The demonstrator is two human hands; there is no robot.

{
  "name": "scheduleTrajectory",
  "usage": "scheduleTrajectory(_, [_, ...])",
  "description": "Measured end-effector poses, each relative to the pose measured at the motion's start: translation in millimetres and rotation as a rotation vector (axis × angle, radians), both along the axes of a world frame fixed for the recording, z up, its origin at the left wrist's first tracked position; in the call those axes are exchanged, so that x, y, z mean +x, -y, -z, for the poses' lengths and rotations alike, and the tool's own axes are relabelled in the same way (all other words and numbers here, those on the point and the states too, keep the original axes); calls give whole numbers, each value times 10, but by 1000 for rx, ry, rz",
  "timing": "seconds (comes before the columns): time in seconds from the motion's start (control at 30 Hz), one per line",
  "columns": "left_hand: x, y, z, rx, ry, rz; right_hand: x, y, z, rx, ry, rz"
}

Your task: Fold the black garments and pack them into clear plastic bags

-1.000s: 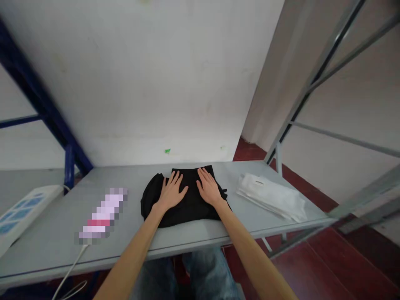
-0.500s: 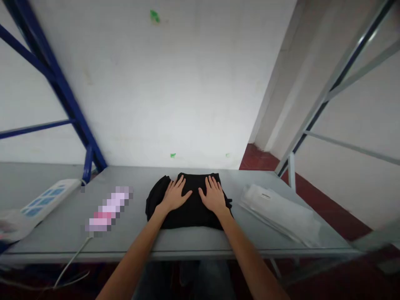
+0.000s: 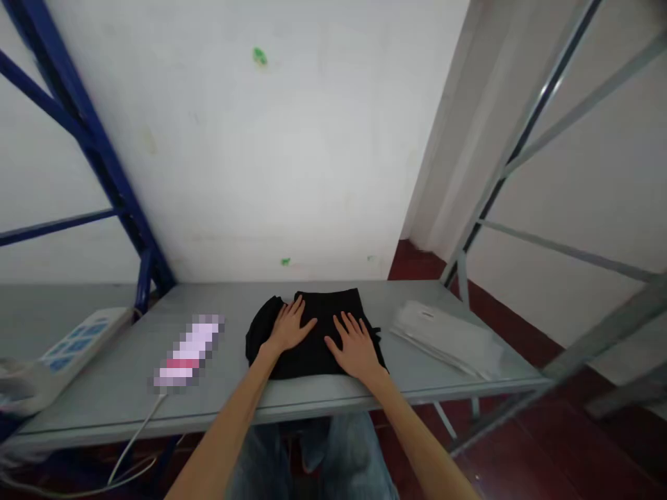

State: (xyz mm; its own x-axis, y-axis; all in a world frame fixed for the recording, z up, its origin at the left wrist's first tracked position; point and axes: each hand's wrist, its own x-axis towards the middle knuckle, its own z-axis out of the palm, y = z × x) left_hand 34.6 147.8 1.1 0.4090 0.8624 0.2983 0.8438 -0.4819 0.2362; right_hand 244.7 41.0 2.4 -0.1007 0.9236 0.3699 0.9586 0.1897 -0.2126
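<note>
A folded black cloth (image 3: pixel 324 309) lies on the grey table near its front edge, with a bunched part at its left end. My left hand (image 3: pixel 288 326) rests flat on the cloth's left part, fingers spread and pointing away from me. On the right part lies my right hand (image 3: pixel 355 347), also palm down with its fingers apart. Neither hand grips anything. Small black ends stick out from the cloth's right side.
White plastic bags (image 3: pixel 448 340) lie in a stack on the right of the grey table (image 3: pixel 229 389). A pixelated phone-like object (image 3: pixel 190 351) with a white cable is at the left, beside a power strip (image 3: pixel 78 344). Blue (image 3: pixel 99 153) and grey metal posts (image 3: pixel 503 180) flank the table.
My right hand has slid a little toward me over the cloth, while my left hand stays in place. The view has tilted and shifted slightly.
</note>
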Motion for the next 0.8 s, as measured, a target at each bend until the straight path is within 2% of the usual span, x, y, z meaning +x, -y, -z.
scheduleTrajectory(0.27, [-92,12,-16,-22,23,32,82,152,-131,-63,15,13])
scheduleTrajectory(0.5, [-114,114,36,-9,47,26,76,242,-104,-88,35,-3])
scheduleTrajectory(0.8, [-110,96,71,-24,59,27,98,200,-33,-72,56,-1])
